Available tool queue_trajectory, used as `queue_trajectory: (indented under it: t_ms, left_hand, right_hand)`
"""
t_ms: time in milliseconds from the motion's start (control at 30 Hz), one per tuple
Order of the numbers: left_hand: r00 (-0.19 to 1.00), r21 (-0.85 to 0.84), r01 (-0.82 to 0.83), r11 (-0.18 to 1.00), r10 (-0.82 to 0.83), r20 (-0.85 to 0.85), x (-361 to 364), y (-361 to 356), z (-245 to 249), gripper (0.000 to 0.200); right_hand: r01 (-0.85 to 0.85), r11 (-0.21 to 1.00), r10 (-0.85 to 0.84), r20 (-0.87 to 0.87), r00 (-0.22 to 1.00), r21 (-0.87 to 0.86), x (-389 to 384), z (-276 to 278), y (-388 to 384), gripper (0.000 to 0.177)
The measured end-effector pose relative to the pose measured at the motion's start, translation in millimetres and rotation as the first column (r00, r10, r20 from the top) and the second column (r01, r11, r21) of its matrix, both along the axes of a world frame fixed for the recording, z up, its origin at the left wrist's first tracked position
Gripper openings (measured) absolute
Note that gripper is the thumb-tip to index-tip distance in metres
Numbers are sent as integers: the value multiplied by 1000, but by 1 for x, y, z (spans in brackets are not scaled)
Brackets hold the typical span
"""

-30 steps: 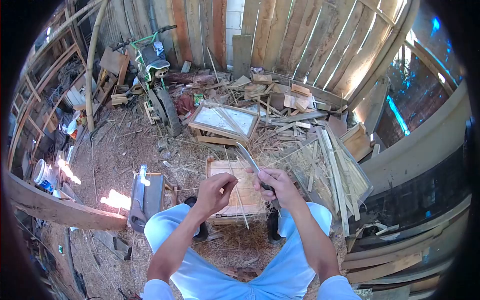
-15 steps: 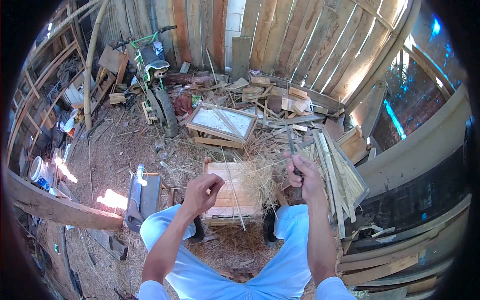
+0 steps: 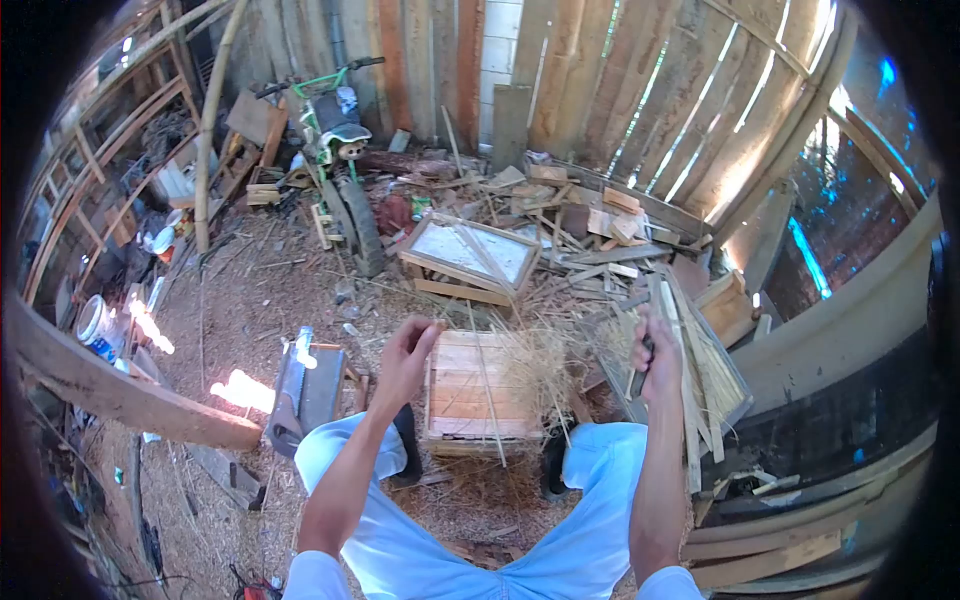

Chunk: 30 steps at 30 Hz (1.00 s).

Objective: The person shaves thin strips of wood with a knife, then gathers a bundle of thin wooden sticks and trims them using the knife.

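My right hand [image 3: 657,362] is wrapped around the dark handle of a knife [image 3: 648,346]; its blade is hard to make out against the wood behind. Thumb and fingers pinched together, my left hand [image 3: 408,352] hangs above the left side of a low slatted wooden stool [image 3: 465,385]. A thin strip shows in those fingers in the earlier view, but is too faint to trace now. Pale fibrous shavings [image 3: 540,370] heap over the stool's right side. One narrow stick [image 3: 488,395] lies lengthwise across its slats.
Ahead stands a wooden frame with a whitish panel [image 3: 470,250], near a pile of scrap wood [image 3: 590,215] and a green motorbike [image 3: 340,150]. A handsaw [image 3: 290,385] rests on a dark box at left. Planks [image 3: 700,370] lean at right, beside my right hand.
My right hand has moved right with the knife, farther from my left hand. My left hand has risen slightly. The whole view has shifted a little right and down.
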<state>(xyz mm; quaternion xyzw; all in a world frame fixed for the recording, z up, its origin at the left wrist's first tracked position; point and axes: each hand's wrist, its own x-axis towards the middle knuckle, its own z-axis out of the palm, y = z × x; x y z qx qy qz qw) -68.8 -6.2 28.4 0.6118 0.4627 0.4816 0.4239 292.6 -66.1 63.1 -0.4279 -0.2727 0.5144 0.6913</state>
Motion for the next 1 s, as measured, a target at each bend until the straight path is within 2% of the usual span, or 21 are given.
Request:
queue_trajectory:
  t_ms: [33,67,100,167,233,267,333,400,567,633,700,767,867,1000]
  left_hand:
    - [939,-134,30,990,18,343,3,6,-5,8]
    - [870,-133,161,978,-77,487,4,12,-10,10]
    - [874,-137,143,980,-61,482,10,13,-12,10]
    - [691,-260,204,944,49,721,25,12,-14,9]
    - [690,-274,232,933,41,723,33,10,-14,9]
    - [684,-285,273,919,23,729,37,9,-14,10]
    - [702,-279,251,927,24,711,44,11,-19,11]
    - [739,-297,232,927,31,673,42,13,-20,12]
    - [716,-276,198,940,53,696,29,20,-19,13]
    - [715,-247,179,952,46,698,19,27,-17,14]
    - [719,-185,46,982,96,688,-3,38,-8,11]
    - [652,-157,-77,985,169,739,-31,50,0,9]
    - [661,-98,-168,981,186,727,-61,52,7,8]
    - [649,-129,-177,976,214,730,-73,47,6,9]
  right_hand:
    - [-21,1000,21,-8,1000,2,-17,5,2,31]
    - [-93,990,104,111,988,-103,-35,9,2,29]
    - [-148,966,196,221,955,-214,-52,12,1,27]
    - [-191,960,245,280,928,-207,-82,2,5,24]
    - [-256,938,333,398,855,-234,-111,2,4,25]
    - [-267,935,342,396,852,-233,-119,-5,6,25]
    - [-243,963,235,807,541,-117,-134,-20,10,25]
    - [-268,951,281,799,532,-155,-138,-21,6,23]
    - [-278,919,385,785,485,-279,-129,-25,-1,19]
    - [-279,929,345,836,427,-241,-115,-29,1,18]
    - [-255,930,353,834,423,-265,-103,-19,-1,14]
    - [-165,953,291,922,256,-255,-90,-7,-4,13]
    - [-136,967,244,939,240,-217,-65,-15,-1,12]
    - [-90,973,226,946,232,-210,-53,-12,-3,12]
